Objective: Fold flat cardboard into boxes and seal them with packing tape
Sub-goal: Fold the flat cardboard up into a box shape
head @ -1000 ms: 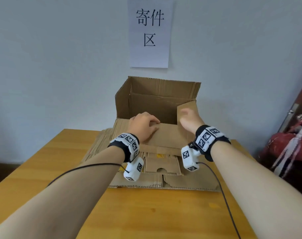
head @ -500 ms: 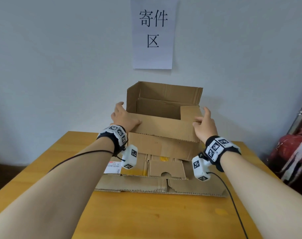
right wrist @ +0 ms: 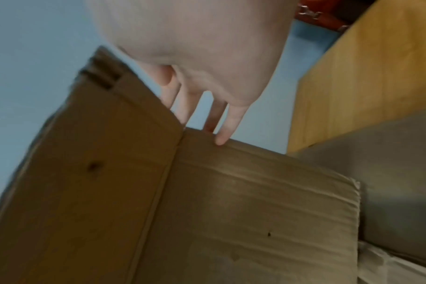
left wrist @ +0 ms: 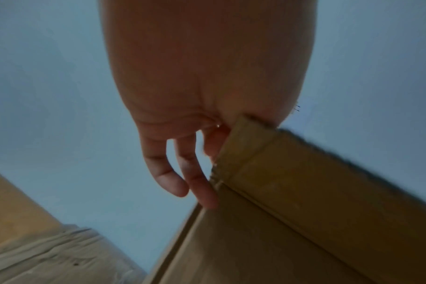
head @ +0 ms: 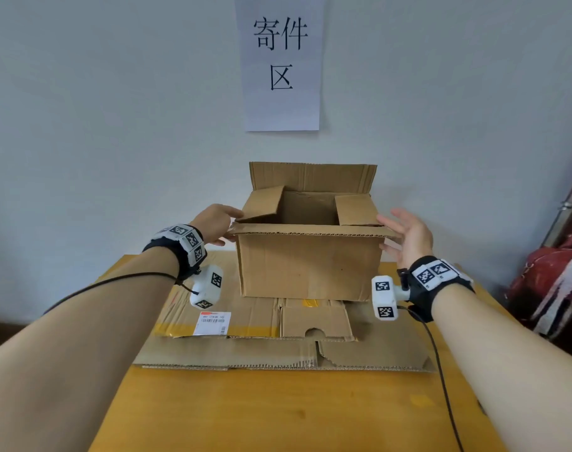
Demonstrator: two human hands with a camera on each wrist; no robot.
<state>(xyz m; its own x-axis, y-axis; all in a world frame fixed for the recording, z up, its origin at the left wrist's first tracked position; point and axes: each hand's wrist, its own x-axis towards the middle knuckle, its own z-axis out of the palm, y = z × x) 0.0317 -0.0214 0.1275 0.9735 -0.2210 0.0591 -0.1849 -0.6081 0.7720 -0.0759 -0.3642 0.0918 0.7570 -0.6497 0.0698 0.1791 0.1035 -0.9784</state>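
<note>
Wooden table (head: 245,412) carries flat corrugated sheets (head: 278,350) nearest, likely stock for more boxes. On them stands the box (head: 310,265), flaps unsealed. Left hand (head: 214,223) touches its left top corner, right hand (head: 405,236) its right, both with fingers spread, seemingly squaring it. Behind, a paper sign (head: 281,60).

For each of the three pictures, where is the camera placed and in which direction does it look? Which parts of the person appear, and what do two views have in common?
Head: worn on the head, looking forward and down at the cardboard box on flat cardboard sheets, a paper sign on the wall; both forearms, left hand, right hand.
Left wrist: under the left hand, looking along its fingers at the box's corner.
Right wrist: under the right hand, looking along the fingers onto the box's side.
Shared: all views show the box.
</note>
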